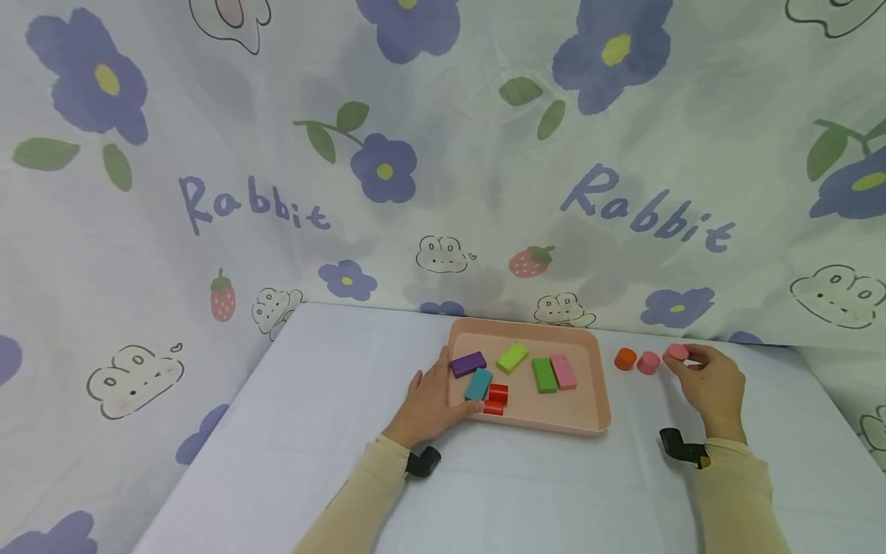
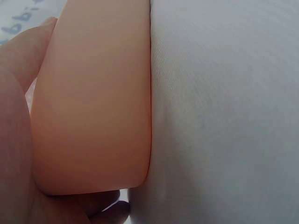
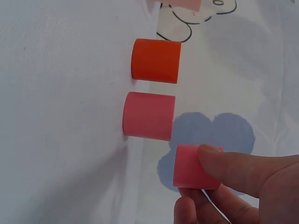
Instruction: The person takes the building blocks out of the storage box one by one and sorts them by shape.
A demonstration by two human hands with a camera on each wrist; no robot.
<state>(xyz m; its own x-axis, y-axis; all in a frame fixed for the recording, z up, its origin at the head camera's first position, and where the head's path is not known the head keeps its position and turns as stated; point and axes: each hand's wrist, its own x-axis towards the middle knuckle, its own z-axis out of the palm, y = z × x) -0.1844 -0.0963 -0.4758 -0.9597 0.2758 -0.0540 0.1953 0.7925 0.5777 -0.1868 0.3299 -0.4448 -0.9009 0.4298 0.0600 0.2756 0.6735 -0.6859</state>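
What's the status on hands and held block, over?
Right hand pinching pink block, raised off table. Left hand holding tray. Standing tray-side, possibly in the way: orange block, second pink block.

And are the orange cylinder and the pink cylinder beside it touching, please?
Apart: the right wrist view shows a gap between the orange cylinder and that pink cylinder.

backdrop (image 1: 477, 192): pale, purple flowers (image 1: 384, 171), strawberries (image 1: 529, 263), "Rabbit" lettering (image 1: 645, 211) | tabletop (image 1: 332, 385): white

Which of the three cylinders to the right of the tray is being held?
The pink cylinder farthest from the tray: the right hand pinches it, while the other pink cylinder and the orange cylinder stand on the table, untouched.
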